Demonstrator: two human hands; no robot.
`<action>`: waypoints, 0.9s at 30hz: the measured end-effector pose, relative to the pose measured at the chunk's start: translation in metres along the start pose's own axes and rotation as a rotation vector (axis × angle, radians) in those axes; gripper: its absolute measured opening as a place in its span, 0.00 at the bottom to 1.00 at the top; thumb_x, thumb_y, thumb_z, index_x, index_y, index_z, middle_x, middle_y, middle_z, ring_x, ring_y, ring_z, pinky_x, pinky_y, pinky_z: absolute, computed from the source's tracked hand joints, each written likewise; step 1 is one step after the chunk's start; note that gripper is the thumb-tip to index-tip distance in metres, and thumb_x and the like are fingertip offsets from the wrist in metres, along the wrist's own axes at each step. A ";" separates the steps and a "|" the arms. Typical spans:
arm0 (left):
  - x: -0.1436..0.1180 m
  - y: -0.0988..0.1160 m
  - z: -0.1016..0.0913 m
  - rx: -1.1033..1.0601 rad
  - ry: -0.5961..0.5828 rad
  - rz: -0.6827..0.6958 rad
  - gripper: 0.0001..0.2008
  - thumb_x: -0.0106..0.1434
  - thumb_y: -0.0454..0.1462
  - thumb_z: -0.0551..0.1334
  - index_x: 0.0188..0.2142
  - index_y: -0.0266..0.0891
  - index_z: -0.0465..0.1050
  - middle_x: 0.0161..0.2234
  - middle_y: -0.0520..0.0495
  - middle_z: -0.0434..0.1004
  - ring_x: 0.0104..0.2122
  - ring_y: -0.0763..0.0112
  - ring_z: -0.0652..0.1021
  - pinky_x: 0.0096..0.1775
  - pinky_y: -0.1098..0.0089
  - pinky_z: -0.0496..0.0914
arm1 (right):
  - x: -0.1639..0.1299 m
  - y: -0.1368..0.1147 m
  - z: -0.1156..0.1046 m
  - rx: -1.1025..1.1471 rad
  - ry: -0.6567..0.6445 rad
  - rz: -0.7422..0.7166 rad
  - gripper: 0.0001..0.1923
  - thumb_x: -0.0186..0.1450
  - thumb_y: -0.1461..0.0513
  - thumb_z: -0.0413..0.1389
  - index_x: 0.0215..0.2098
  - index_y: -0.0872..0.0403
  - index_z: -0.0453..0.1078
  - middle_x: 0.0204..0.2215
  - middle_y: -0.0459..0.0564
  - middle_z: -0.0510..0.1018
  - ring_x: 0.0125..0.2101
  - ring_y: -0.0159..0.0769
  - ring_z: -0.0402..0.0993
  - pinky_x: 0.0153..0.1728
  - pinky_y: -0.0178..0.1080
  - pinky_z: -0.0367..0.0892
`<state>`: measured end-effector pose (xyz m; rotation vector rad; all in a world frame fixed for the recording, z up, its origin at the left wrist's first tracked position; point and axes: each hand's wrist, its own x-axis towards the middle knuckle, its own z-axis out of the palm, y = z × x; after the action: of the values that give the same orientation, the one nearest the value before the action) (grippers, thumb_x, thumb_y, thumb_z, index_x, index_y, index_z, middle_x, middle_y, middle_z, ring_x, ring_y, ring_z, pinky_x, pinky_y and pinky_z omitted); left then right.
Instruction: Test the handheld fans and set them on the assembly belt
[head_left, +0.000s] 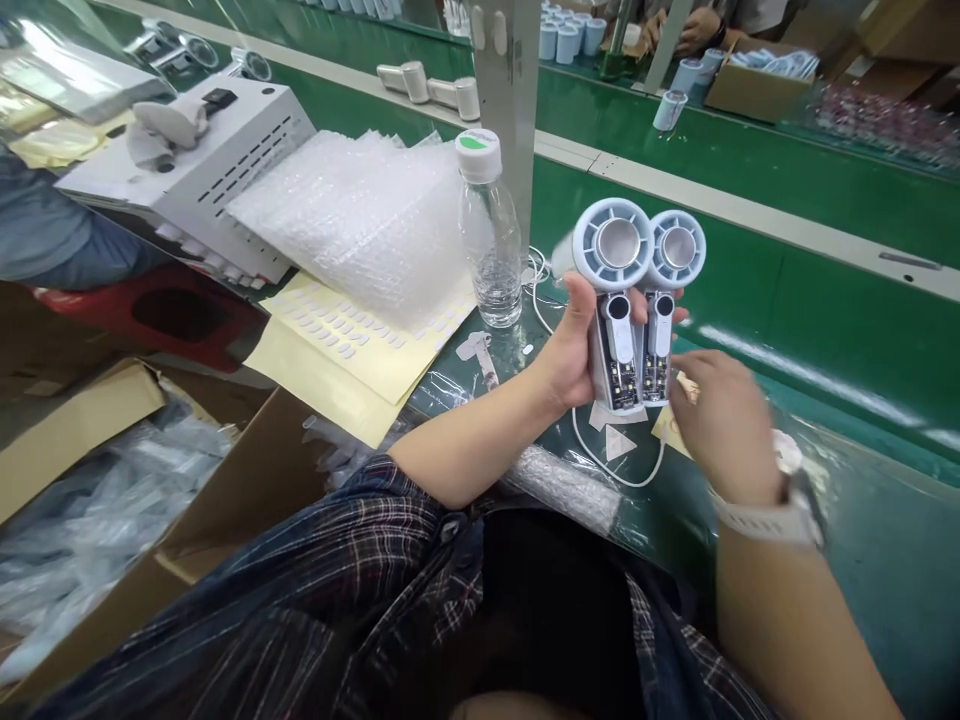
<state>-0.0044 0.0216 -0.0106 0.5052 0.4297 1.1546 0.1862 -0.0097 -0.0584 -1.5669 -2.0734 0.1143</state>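
Two pale-blue handheld fans, a left one [616, 243] and a right one [679, 243], stand upright side by side in my left hand [576, 345]. My left thumb lies along the left fan, and fingertips show behind and between the two. Both handles face me with dark circuit boards exposed below a silvery button strip. Close to the lower right of the right fan is my right hand [727, 420], smeared by motion, its fingers bent toward the handle. Whether it pinches anything is hidden. A white cable [637, 484] loops on the table below the fans.
Left of the fans stands a clear bottle [491, 240], beside stacked bubble-wrap bags [360, 220] and yellow sticker sheets [337, 370]. A white machine [202, 170] is further left. An open carton [217, 500] holds plastic bags. Across the green line, a co-worker's hands [694, 30] appear.
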 end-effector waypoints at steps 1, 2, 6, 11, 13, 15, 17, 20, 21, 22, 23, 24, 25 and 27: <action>0.000 -0.002 -0.001 0.002 -0.029 -0.026 0.42 0.64 0.75 0.54 0.41 0.38 0.75 0.48 0.36 0.82 0.59 0.46 0.82 0.52 0.51 0.83 | 0.010 -0.001 0.008 0.021 -0.020 -0.020 0.13 0.70 0.63 0.54 0.38 0.55 0.82 0.41 0.63 0.84 0.40 0.51 0.76 0.45 0.54 0.73; 0.000 -0.003 -0.003 0.005 -0.062 -0.043 0.42 0.62 0.76 0.56 0.37 0.38 0.74 0.48 0.36 0.83 0.59 0.46 0.82 0.53 0.51 0.83 | 0.018 -0.002 0.012 0.033 -0.032 -0.029 0.13 0.69 0.64 0.54 0.35 0.55 0.82 0.39 0.61 0.84 0.38 0.49 0.76 0.43 0.52 0.73; 0.000 -0.009 -0.007 0.051 -0.215 -0.120 0.43 0.54 0.79 0.60 0.27 0.39 0.69 0.45 0.36 0.84 0.57 0.48 0.83 0.54 0.53 0.82 | 0.018 -0.003 -0.020 0.013 0.239 0.007 0.11 0.71 0.62 0.58 0.35 0.53 0.82 0.41 0.57 0.85 0.43 0.50 0.80 0.48 0.55 0.73; -0.006 -0.024 -0.009 0.129 -0.399 -0.281 0.45 0.46 0.80 0.62 0.27 0.39 0.72 0.38 0.37 0.84 0.45 0.54 0.86 0.43 0.59 0.83 | -0.007 -0.020 -0.082 0.370 0.577 0.017 0.04 0.68 0.63 0.68 0.42 0.47 0.85 0.52 0.52 0.84 0.56 0.55 0.80 0.56 0.58 0.74; -0.008 -0.032 -0.011 0.150 -0.470 -0.345 0.46 0.40 0.80 0.65 0.28 0.39 0.74 0.34 0.39 0.83 0.36 0.57 0.85 0.37 0.61 0.83 | -0.012 -0.028 -0.082 0.642 0.465 0.059 0.09 0.69 0.63 0.68 0.46 0.45 0.83 0.58 0.51 0.81 0.59 0.53 0.78 0.53 0.55 0.78; -0.011 -0.038 -0.012 0.176 -0.532 -0.393 0.47 0.36 0.80 0.66 0.27 0.38 0.75 0.32 0.39 0.83 0.32 0.59 0.84 0.35 0.62 0.82 | -0.015 -0.030 -0.074 0.905 0.306 0.156 0.20 0.69 0.58 0.68 0.58 0.43 0.77 0.62 0.54 0.79 0.50 0.48 0.83 0.36 0.46 0.81; -0.012 -0.042 -0.013 0.217 -0.582 -0.415 0.47 0.35 0.81 0.66 0.25 0.38 0.76 0.31 0.38 0.82 0.30 0.60 0.83 0.33 0.63 0.82 | -0.016 -0.029 -0.067 1.120 0.152 0.272 0.35 0.67 0.49 0.70 0.68 0.42 0.68 0.61 0.59 0.80 0.34 0.41 0.83 0.18 0.37 0.71; -0.014 -0.044 -0.014 0.279 -0.596 -0.369 0.47 0.38 0.81 0.64 0.24 0.37 0.76 0.27 0.40 0.80 0.25 0.64 0.80 0.29 0.64 0.79 | -0.017 -0.032 -0.062 1.248 0.014 0.348 0.38 0.61 0.43 0.73 0.63 0.47 0.71 0.40 0.53 0.86 0.20 0.35 0.76 0.10 0.33 0.61; -0.014 -0.044 -0.014 0.292 -0.590 -0.352 0.48 0.39 0.81 0.64 0.24 0.36 0.75 0.27 0.41 0.79 0.24 0.66 0.79 0.28 0.65 0.78 | -0.017 -0.036 -0.062 1.251 0.009 0.358 0.34 0.61 0.44 0.73 0.60 0.47 0.72 0.32 0.49 0.85 0.17 0.35 0.74 0.09 0.33 0.60; -0.014 -0.043 -0.014 0.296 -0.577 -0.339 0.48 0.40 0.81 0.63 0.24 0.36 0.75 0.27 0.41 0.79 0.24 0.67 0.78 0.28 0.66 0.78 | -0.016 -0.040 -0.062 1.235 0.028 0.370 0.30 0.63 0.46 0.73 0.57 0.47 0.73 0.26 0.45 0.82 0.15 0.35 0.73 0.09 0.33 0.60; -0.013 -0.043 -0.014 0.292 -0.563 -0.335 0.48 0.40 0.81 0.63 0.24 0.36 0.74 0.27 0.41 0.79 0.24 0.67 0.79 0.27 0.66 0.77 | -0.016 -0.044 -0.061 1.196 0.072 0.383 0.26 0.65 0.47 0.72 0.55 0.47 0.74 0.23 0.42 0.80 0.14 0.35 0.71 0.08 0.33 0.59; -0.013 -0.043 -0.015 0.284 -0.553 -0.339 0.48 0.40 0.81 0.63 0.24 0.35 0.74 0.27 0.41 0.79 0.24 0.67 0.79 0.27 0.67 0.77 | -0.016 -0.048 -0.060 1.144 0.130 0.394 0.23 0.67 0.48 0.71 0.53 0.47 0.75 0.22 0.40 0.78 0.13 0.33 0.69 0.08 0.33 0.59; -0.013 -0.043 -0.015 0.271 -0.547 -0.347 0.48 0.40 0.81 0.63 0.24 0.35 0.74 0.28 0.40 0.80 0.25 0.67 0.80 0.28 0.67 0.77 | -0.016 -0.050 -0.058 1.087 0.196 0.399 0.20 0.69 0.48 0.69 0.52 0.48 0.76 0.21 0.40 0.77 0.11 0.32 0.67 0.08 0.33 0.58; -0.012 -0.044 -0.015 0.234 -0.551 -0.365 0.48 0.38 0.81 0.64 0.24 0.35 0.75 0.29 0.39 0.80 0.29 0.64 0.82 0.30 0.68 0.78 | -0.017 -0.049 -0.056 0.960 0.313 0.373 0.17 0.75 0.47 0.61 0.49 0.50 0.80 0.20 0.40 0.74 0.11 0.30 0.66 0.09 0.33 0.57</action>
<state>0.0153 -0.0015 -0.0474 0.8798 0.1640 0.5795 0.1723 -0.0545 0.0022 -1.2025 -1.1523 0.8070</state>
